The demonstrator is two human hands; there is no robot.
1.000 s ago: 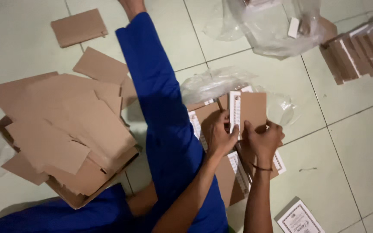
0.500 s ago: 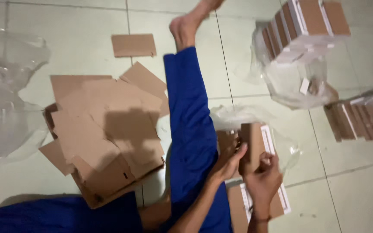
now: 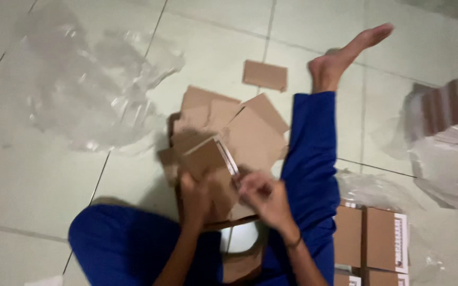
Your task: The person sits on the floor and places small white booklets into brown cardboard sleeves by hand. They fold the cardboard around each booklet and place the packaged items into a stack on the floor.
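Observation:
I sit on a tiled floor with blue trouser legs (image 3: 314,159) stretched out. My left hand (image 3: 196,197) and my right hand (image 3: 265,197) both grip a small flat brown cardboard box (image 3: 208,159) with a white edge, held above the pile of brown cardboard pieces (image 3: 239,132) between my legs. The picture is blurred, so the finger positions are unclear.
Crumpled clear plastic wrap (image 3: 91,95) lies at the left. A lone cardboard piece (image 3: 264,75) lies by my bare foot (image 3: 340,55). Brown boxes with white labels (image 3: 372,238) sit at the lower right. More packed boxes in plastic (image 3: 449,132) stand at the right edge.
Both hands have moved left with the small box, from over the labelled boxes on the right to over the cardboard pile. The view has swung left and up.

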